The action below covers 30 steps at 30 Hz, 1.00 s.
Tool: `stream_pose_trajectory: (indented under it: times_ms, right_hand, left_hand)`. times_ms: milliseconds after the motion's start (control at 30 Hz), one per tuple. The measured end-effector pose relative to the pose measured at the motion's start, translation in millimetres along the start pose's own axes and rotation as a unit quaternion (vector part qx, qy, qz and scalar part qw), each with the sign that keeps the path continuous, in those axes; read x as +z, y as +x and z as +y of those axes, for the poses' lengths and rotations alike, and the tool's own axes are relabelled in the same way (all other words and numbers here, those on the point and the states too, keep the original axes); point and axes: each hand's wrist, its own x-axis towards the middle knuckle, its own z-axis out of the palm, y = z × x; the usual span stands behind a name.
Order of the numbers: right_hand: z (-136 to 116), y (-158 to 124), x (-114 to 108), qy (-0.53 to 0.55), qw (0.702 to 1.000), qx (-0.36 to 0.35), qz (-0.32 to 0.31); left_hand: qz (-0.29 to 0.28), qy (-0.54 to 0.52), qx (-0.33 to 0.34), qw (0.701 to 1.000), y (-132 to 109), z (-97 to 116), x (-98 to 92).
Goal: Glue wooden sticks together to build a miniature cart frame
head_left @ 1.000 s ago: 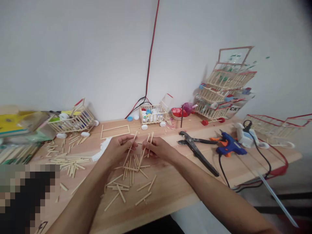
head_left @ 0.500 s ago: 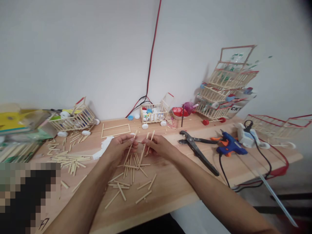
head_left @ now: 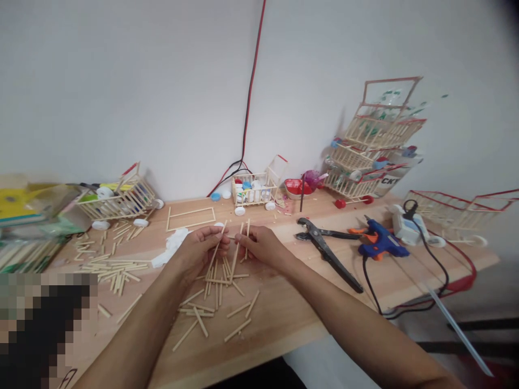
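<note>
Two hands meet over the middle of the tabletop (head_left: 284,308) in the head view, and little has shifted since a second ago. The pair of wooden sticks (head_left: 247,226) pinched in the right hand (head_left: 261,246) leaned off to the right then; they now stand closer to upright, with their tops drawn slightly toward the left hand (head_left: 198,248). Both hands sit in nearly the same place as before, thumbs almost touching.

A single wooden stick (head_left: 211,263) is clamped between the left thumb and fingers. It runs on a slant, its upper end poking out beyond the fingertips toward the right hand and its lower end reaching down among the loose sticks (head_left: 219,294) scattered on the tabletop just below both hands. The right hand's pair passes through its fingertips, one stick ending short and the other slanting down into the same scatter.

Both forearms come in from the lower edge and converge, wrists low, palms turned toward each other, fingers curled shut on their sticks.

Behind the hands lies a rectangular stick frame (head_left: 191,218), flat on the tabletop. Black-handled cutters (head_left: 324,246) and a blue glue gun (head_left: 379,243) rest off to the right, well apart from the right hand.
</note>
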Motion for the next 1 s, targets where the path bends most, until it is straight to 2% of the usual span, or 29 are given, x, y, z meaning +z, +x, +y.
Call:
stream_pose_trajectory:
  times_ms: [367,467,700,833,1000]
  right_hand:
    - [4,-2,-21,-0.077,0.997,-0.017,0.011]
    - [3,-3,-25,-0.073,0.996,-0.010,0.047]
    - [1,-3,-23,-0.041,0.992,-0.024,0.115]
    - [3,-2,-19,-0.011,0.993,-0.034,0.117]
    - [6,-1,-16,0.000,0.994,-0.036,0.106]
  left_hand:
    - [-0.006,0.010,-0.009,1.000,-1,3,-1.9]
    - [-0.001,0.008,-0.011,1.000,-2,3,-2.0]
    - [0.016,0.017,-0.006,1.000,-2,2,0.3]
    - [0.011,0.020,0.015,1.000,-3,3,2.1]
    - [0.012,0.032,0.009,0.999,-5,4,2.7]
